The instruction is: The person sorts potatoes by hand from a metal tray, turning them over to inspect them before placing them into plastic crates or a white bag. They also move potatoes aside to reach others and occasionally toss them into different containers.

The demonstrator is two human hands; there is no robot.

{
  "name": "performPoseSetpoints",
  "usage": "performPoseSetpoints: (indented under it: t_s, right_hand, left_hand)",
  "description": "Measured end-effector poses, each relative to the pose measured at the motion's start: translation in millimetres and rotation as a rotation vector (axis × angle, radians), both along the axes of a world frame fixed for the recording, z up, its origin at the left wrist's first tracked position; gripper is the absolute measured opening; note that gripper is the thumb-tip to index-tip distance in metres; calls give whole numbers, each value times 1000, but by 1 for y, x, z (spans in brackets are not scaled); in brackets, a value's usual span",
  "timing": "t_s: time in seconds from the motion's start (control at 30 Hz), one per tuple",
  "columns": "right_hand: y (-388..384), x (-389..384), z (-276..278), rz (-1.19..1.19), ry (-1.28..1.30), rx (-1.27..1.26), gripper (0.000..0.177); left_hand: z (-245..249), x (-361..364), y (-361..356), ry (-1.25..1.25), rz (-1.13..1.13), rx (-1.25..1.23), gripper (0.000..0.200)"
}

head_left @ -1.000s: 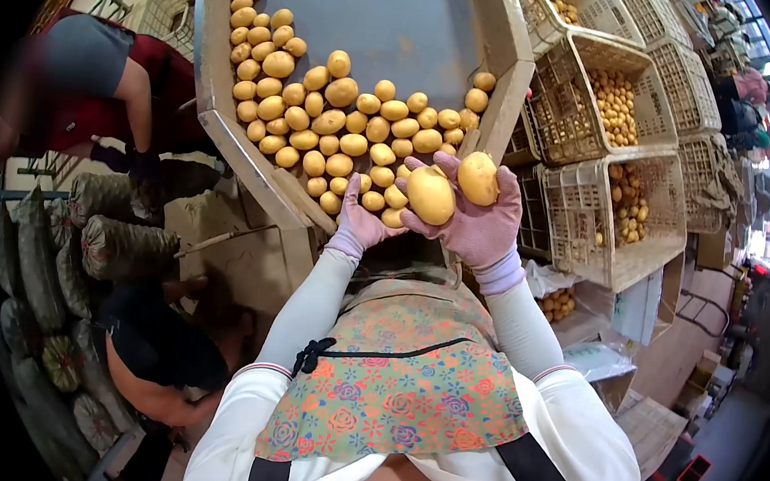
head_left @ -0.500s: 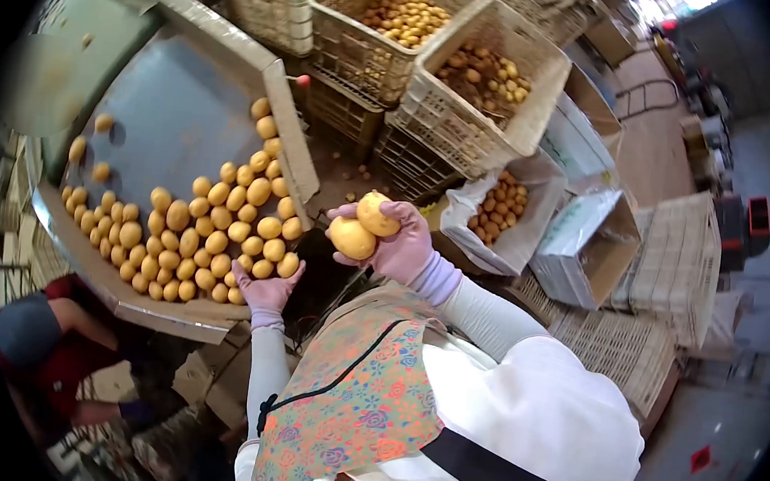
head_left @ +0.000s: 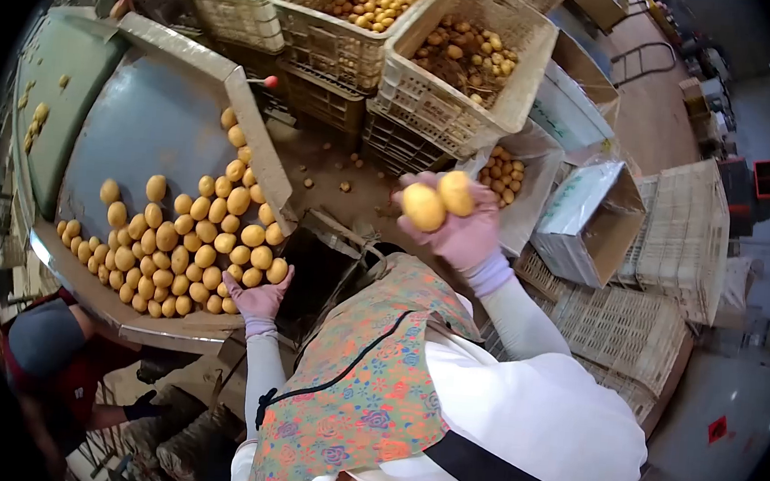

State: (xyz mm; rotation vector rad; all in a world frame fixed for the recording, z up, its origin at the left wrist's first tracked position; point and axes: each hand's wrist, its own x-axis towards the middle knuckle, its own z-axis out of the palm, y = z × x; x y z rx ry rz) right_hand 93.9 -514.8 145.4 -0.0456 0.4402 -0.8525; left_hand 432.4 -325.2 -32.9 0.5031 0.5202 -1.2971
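Many round yellow potatoes (head_left: pixel 165 238) lie gathered at the lower edge of a grey metal sorting tray (head_left: pixel 146 122). My left hand (head_left: pixel 258 299), in a pink glove, rests at the tray's right corner with its fingers spread against the nearest potatoes. Two potatoes (head_left: pixel 425 207) sit in my right hand (head_left: pixel 462 238), also gloved in pink, which is raised to the right of the tray, just before a lined box of potatoes (head_left: pixel 502 175).
Plastic crates (head_left: pixel 399 65) holding potatoes stand at the top. An open carton (head_left: pixel 590 222) and woven crates (head_left: pixel 617 340) are on the right. A co-worker (head_left: pixel 51 341) in a cap is at the lower left. A green belt (head_left: pixel 63 79) adjoins the tray.
My right hand has moved right with its two potatoes, away from the tray and toward the lined box. My left hand stays by the tray corner. More potatoes have appeared on the green belt.
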Motion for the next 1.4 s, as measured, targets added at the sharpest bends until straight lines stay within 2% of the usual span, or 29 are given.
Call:
performPoseSetpoints:
  t_s: [0.1, 0.17, 0.23, 0.37, 0.43, 0.47, 0.6, 0.7, 0.8, 0.83, 0.9, 0.93, 0.97, 1.0, 1.07, 1.1, 1.17, 1.2, 1.27, 1.37, 1.4]
  right_hand:
    - [27, 13, -39, 248, -20, 98, 63]
    - [50, 31, -51, 355, -73, 145, 55]
    - [54, 32, -53, 367, -138, 173, 53]
    - [35, 9, -32, 156, -9, 86, 51]
    - [30, -5, -28, 72, -10, 92, 53]
    - [28, -12, -24, 62, -35, 74, 55]
    - [31, -35, -14, -11, -42, 40, 59]
    - [37, -44, -8, -45, -10, 24, 59]
    - [40, -46, -7, -173, 291, -164, 56]
    - [43, -43, -10, -301, 491, -264, 51]
    - [22, -54, 6, -480, 1006, -941, 47]
    - [3, -61, 34, -631, 1223, -1268, 48]
    - [-17, -72, 52, -773, 1318, -1342, 52]
    - [-49, -90, 58, -935, 1257, -1393, 56]
    - [-139, -143, 95, -1009, 1419, -1280, 62]
    - [-193, -178, 104, -1204, 1569, -1121, 62]
    - [-275, -252, 100, -1179, 1247, -804, 54]
    - [-270, -247, 109, -1182, 1243, -818, 54]
    - [-229, -225, 122, -730, 389, -483, 43]
    - [-190, -204, 104, -687, 359, -432, 36]
    - [-177, -206, 90, -588, 326, -459, 36]
  left_hand:
    - [0, -1, 0, 16, -2, 4, 88]
    - [4, -1, 0, 48, 10, 41, 89]
    - [4, -3, 1, 10, 12, 67, 90]
    - [4, -5, 3, 34, 4, 97, 91]
    - [2, -8, 4, -63, -29, 63, 94]
    - [6, -7, 3, 24, -6, 105, 95]
    - [-5, -4, 6, -11, -33, 40, 99]
    - [-8, -6, 2, 96, 29, 76, 97]
    - [-12, -6, 4, 195, 114, 61, 96]
    - [-19, -7, 6, 68, 63, 7, 106]
    - [-30, -5, 10, -12, 73, 6, 104]
    - [-27, -5, 4, 118, 152, 19, 101]
    - [-23, -4, 1, 248, 228, 38, 98]
    - [-22, -3, -2, 207, 251, 36, 93]
    - [-14, -3, -6, 170, 245, 100, 88]
    - [-11, -4, -9, 188, 245, 134, 86]
    - [-9, -7, -10, 57, 242, 136, 79]
    - [-4, -8, -11, 82, 240, 136, 73]
    - [-12, -9, -10, 66, 253, 138, 72]
    - [-8, -7, -5, 60, 179, 171, 65]
    - [-9, -6, -6, 23, 184, 147, 65]
